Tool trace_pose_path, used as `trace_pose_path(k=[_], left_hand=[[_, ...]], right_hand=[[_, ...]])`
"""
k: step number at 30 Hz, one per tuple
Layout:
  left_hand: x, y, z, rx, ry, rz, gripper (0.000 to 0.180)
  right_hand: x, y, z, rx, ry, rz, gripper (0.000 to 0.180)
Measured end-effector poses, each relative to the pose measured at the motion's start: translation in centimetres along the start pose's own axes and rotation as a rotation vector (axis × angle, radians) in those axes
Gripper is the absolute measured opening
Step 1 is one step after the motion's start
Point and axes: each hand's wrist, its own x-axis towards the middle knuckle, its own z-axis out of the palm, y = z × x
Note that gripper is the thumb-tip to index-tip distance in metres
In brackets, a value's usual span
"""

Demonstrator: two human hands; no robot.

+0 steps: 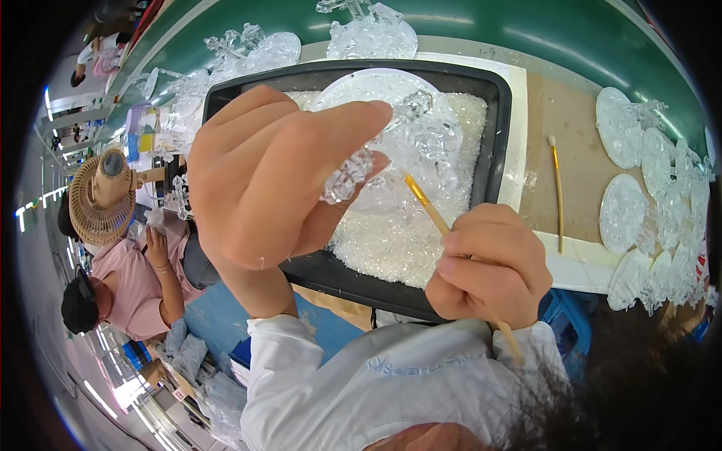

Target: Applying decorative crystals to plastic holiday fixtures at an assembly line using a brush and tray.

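Observation:
Raised over a black tray (492,150), my left hand (263,177) is closed on a transparent plastic ornament (350,177). Its clear molded parts stick out between thumb and fingers, and a round disc (353,83) shows behind them. The fingers hide much of the piece. My right hand (492,263) pinches a thin paintbrush (432,210) with a wooden handle and gold ferrule. The brush tip points up and left toward the ornament, a small gap apart as seen here. Below both hands, white glittery granules (391,252) fill the tray.
Several transparent disc ornaments stand at the right (624,214) and along the back (372,37). A second paintbrush (558,195) lies on brown cardboard (583,158) right of the tray. At the left are a tan fan (105,188) and a person in a pink shirt (135,297).

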Motion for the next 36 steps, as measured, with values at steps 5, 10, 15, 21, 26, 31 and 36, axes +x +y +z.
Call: trace_pose_path(k=[5,10,15,21,26,31,36], left_hand=[[-0.7,-0.2,0.0,-0.011,0.012,-0.031,0.023],[-0.4,-0.4,0.2,0.0,0.049,0.009,0.024],[-0.7,-0.5,0.0,-0.025,0.037,0.007,0.026],[-0.1,0.5,-0.3,0.027,-0.005,-0.034,0.032],[-0.2,1.0,0.2,0.023,0.039,-0.057,0.038],[-0.2,1.0,0.0,-0.006,0.009,-0.045,0.038],[-0.4,0.7,-0.4,-0.018,-0.005,-0.019,0.039]], right_hand=[[-0.1,0.1,0.6,0.016,-0.014,0.024,0.024],[0.1,-0.2,0.4,0.029,0.049,0.042,0.019],[-0.1,-0.5,0.1,0.012,0.005,0.099,0.02],[0.2,-0.2,0.7,0.075,-0.052,0.071,0.02],[-0.3,0.0,-0.1,0.084,0.0,0.037,0.019],[0.0,0.2,0.5,0.076,-0.012,-0.007,0.011],[-0.3,0.0,0.2,0.102,0.071,0.032,0.011]])
